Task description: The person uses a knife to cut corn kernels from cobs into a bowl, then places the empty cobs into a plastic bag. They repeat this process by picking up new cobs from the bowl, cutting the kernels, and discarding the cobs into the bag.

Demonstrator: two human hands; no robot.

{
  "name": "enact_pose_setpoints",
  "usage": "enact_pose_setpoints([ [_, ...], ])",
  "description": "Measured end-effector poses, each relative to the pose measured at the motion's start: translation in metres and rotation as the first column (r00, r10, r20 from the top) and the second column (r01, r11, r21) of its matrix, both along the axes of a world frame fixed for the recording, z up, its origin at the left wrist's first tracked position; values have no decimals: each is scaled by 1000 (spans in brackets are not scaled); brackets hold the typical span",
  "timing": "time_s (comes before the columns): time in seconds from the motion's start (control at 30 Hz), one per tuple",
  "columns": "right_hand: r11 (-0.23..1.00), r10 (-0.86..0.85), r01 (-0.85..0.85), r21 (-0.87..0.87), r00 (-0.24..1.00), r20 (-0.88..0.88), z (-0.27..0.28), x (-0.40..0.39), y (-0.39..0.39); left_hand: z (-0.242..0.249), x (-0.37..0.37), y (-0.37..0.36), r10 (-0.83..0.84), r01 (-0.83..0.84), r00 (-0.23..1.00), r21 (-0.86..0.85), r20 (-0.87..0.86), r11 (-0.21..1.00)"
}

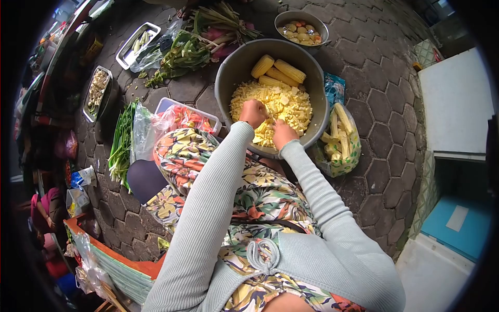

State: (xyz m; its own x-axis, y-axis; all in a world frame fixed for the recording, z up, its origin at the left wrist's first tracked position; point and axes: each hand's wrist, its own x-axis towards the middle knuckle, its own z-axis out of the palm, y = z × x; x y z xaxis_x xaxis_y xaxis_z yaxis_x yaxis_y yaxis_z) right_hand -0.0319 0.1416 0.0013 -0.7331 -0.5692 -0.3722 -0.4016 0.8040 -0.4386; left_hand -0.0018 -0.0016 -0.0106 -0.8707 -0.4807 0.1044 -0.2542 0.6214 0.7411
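A large grey basin [223, 93] holds a heap of cut yellow corn kernels [291, 106], with several whole cobs [288, 72] lying at its far side. Both of my hands are over the kernels in the near half of the basin. My left hand [253, 113] is closed, its fingers curled toward the middle; what it holds is too small to make out. Close to its right, my right hand [284, 133] is also closed, its fingertips among the kernels, and its grip is hidden.
Right of the basin sits a plastic bag of cobs [340, 143]. Beyond it is a metal pot [279, 22] of round pieces in liquid. Leafy vegetables [187, 52], green onions [122, 140], a tray of red pieces [214, 122] and two metal trays lie left.
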Motion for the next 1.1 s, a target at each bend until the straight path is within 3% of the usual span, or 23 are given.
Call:
enact_pose_setpoints([
  [0.07,1000,-12,12,11,1000,17,5,1,0,0,-2,-3,-10,9,999,-17,-32,1000],
  [0.13,998,-29,27,55,999,33,10,5,1,-3,-2,-5,-66,62,992,34,106,997],
  [0.2,998,-15,11,69,998,67,3,-2,-10,-6,-3,-7,-71,64,992,67,103,996],
  [0.27,991,-5,5,131,1000,1,-8,-7,-23,-8,-4,-12,-69,72,987,-19,145,997],
  [0.33,988,-2,1,155,1000,2,-1,-4,-20,-10,-4,-11,-66,69,989,-22,129,997],
  [0.4,985,-65,59,164,997,29,5,5,-5,-11,-3,-6,-47,46,999,-37,-20,998],
  [0.47,982,5,-15,190,998,56,1,7,4,-9,-5,-1,-42,42,998,15,37,999],
  [0.53,983,-77,69,172,996,36,-10,2,1,-8,-11,0,-56,58,998,-79,30,995],
  [0.6,990,-109,105,94,993,38,-25,-9,-6,-9,-10,3,-113,111,991,36,76,993],
  [0.67,981,-93,75,179,991,91,-45,-26,-19,-6,-13,5,-65,55,994,108,89,993],
  [0.7,986,-91,76,151,991,100,-36,-23,-17,-6,-13,6,-43,38,991,42,130,998],
  [0.73,993,-66,58,105,995,71,-45,-21,-11,-13,-12,7,-33,35,998,-35,57,999],
  [0.77,994,-26,14,104,993,118,-40,-17,-2,-16,-11,6,-10,10,998,7,65,1000],
  [0.8,983,88,-94,155,995,44,-78,-16,12,-16,-13,2,11,-15,998,50,69,999],
  [0.83,963,60,-77,260,995,74,-47,-9,13,-10,-15,-2,23,-25,998,45,59,999],
  [0.93,884,121,-207,419,968,221,-52,-28,-2,-3,-12,2,-34,27,994,68,100,997],
  [1.0,898,108,-179,402,975,194,-56,-27,0,0,-9,8,94,-94,991,1,98,996],
  [1.07,940,55,-101,325,987,149,-62,-24,10,-4,-6,2,53,-53,992,1,114,999],
  [1.1,921,99,-149,360,983,154,-53,-23,14,-9,-7,-1,96,-96,990,-8,102,995],
])
